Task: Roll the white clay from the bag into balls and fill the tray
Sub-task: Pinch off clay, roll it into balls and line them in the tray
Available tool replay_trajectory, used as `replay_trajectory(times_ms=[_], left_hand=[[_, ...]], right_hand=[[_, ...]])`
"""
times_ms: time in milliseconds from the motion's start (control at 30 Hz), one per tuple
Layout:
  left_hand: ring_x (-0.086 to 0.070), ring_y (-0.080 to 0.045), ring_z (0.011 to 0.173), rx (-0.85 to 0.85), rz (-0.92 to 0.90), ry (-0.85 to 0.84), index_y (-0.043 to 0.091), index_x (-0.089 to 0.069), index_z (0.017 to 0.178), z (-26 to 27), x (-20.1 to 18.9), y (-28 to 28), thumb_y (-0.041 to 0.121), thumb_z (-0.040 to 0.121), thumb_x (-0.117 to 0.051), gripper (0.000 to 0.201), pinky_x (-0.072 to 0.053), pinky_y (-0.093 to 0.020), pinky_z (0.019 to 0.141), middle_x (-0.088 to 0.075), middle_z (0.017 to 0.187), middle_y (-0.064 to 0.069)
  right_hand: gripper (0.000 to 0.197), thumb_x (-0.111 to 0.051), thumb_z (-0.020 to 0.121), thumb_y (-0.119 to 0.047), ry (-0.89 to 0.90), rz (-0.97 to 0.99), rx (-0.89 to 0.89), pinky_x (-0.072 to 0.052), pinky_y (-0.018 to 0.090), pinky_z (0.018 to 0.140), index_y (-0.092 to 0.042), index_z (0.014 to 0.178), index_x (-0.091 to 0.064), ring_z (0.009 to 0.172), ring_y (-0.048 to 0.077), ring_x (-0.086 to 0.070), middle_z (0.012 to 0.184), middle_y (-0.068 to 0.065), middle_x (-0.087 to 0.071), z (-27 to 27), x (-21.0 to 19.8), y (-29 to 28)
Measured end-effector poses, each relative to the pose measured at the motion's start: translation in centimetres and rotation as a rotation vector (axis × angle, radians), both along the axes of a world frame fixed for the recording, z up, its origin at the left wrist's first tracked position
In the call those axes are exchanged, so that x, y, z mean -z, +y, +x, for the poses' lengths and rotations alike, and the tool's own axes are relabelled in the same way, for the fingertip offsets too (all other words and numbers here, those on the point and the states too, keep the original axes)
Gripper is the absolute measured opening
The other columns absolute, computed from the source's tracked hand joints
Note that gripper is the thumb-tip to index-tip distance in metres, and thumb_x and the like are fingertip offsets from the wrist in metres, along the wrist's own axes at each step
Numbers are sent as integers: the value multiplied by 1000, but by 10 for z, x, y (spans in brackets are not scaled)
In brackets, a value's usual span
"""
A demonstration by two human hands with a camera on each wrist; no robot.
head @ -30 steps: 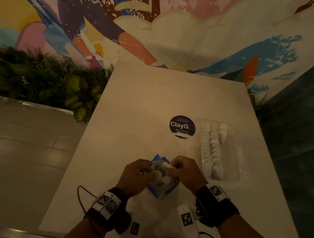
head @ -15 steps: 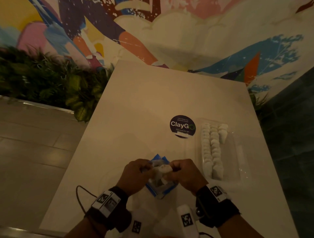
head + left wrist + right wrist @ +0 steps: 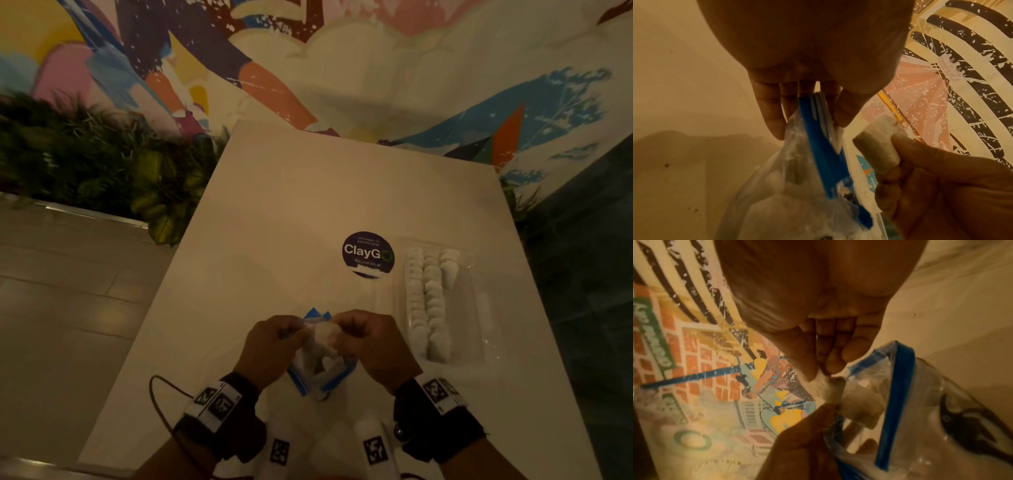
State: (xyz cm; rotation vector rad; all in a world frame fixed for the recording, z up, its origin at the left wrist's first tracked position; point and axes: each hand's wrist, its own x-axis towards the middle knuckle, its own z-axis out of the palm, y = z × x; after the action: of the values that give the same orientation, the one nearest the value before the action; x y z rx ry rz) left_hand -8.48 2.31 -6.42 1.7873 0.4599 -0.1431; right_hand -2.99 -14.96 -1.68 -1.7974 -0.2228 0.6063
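A clear zip bag (image 3: pixel 317 371) with a blue rim holds white clay and is lifted over the near part of the table. My left hand (image 3: pixel 274 346) pinches the bag's blue rim (image 3: pixel 813 116) between fingers and thumb. My right hand (image 3: pixel 371 342) pinches a short piece of white clay (image 3: pixel 325 337) at the bag's mouth; the left wrist view shows this clay piece (image 3: pixel 875 146) outside the bag, the right wrist view shows the clay piece (image 3: pixel 830 391) under the fingertips. A clear tray (image 3: pixel 476 308) at the right holds several white clay balls (image 3: pixel 428 301) in rows.
A round dark "ClayGo" sticker (image 3: pixel 368 255) lies on the white table (image 3: pixel 274 222) left of the tray. A dark cable (image 3: pixel 161 401) loops near the left wrist. Green plants (image 3: pixel 102 171) border the table's left side, a painted wall stands behind.
The right hand has drawn the clay piece up and out of the bag's mouth. The left hand still holds the bag's rim, and the bag hangs lower under both hands.
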Motion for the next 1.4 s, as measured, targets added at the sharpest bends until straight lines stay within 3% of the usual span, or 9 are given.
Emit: replay_trajectory(times_ms=[167,333,467,633,800,1000,1133,1267,1400], left_hand=[[-63,-34,92,-28,-111,-22,23,-67,75,4,-12,-5,13,88,-62,18,-54,-46,78,-63,92,10],[-62,-40,93,-49,-212,-5,6,-70,83,3,-13,-6,11,89,-61,12,-54,-49,78,-67,101,-15],[-63,-34,94,-45,-218,-31,7,-71,80,3,-6,-4,9,88,-61,13,-50,-54,85,-67,104,-9],[-61,-37,97,-68,-285,-56,11,-72,77,3,-8,-5,23,80,-64,14,-50,-55,88,-67,104,-12],[-61,-38,97,-73,-330,-48,1,-70,83,1,-7,-5,6,89,-58,14,-51,-46,82,-67,106,-12],[-66,-23,95,-33,-353,-34,16,-74,89,-1,-9,-4,13,86,-63,12,-53,-40,82,-70,105,-3],[-64,-6,98,96,-147,-109,21,-75,95,-2,0,-1,20,82,-69,14,-53,-31,85,-67,111,6],[-60,-10,106,101,-113,-85,16,-76,93,1,3,1,17,84,-67,12,-52,-38,92,-65,114,2],[-60,-15,107,90,-152,-85,16,-76,92,0,3,1,31,77,-69,22,-51,-44,92,-65,115,-1]], right_hand=[[33,-77,73,-10,-102,-207,-228,-47,14,65,-41,67,-68,67,-2,-63,67,-14,-67,-2,9,3],[16,-79,74,-19,-62,-107,-4,-59,31,67,-25,84,-69,72,13,-70,78,0,-73,0,12,7],[28,-78,74,-17,14,-84,20,-60,34,70,-23,98,-66,77,17,-71,84,4,-72,2,14,6],[12,-72,82,-12,4,-109,10,-53,19,62,-24,82,-69,67,1,-67,76,-4,-71,3,16,7],[14,-72,82,-12,48,-137,9,-47,13,54,-22,76,-65,55,-5,-60,69,-6,-65,4,14,10],[12,-75,79,-16,100,-94,42,-44,14,46,-15,73,-65,47,-1,-57,57,-6,-63,4,9,12],[15,-80,74,-21,156,-73,70,-45,17,47,-14,73,-67,48,1,-58,53,-8,-63,5,6,11],[10,-77,75,-12,166,-74,75,-51,19,57,-14,75,-68,60,4,-64,68,-3,-67,6,9,10],[8,-74,77,-7,195,-45,98,-54,21,61,-9,83,-70,67,10,-66,75,2,-68,6,10,10]])
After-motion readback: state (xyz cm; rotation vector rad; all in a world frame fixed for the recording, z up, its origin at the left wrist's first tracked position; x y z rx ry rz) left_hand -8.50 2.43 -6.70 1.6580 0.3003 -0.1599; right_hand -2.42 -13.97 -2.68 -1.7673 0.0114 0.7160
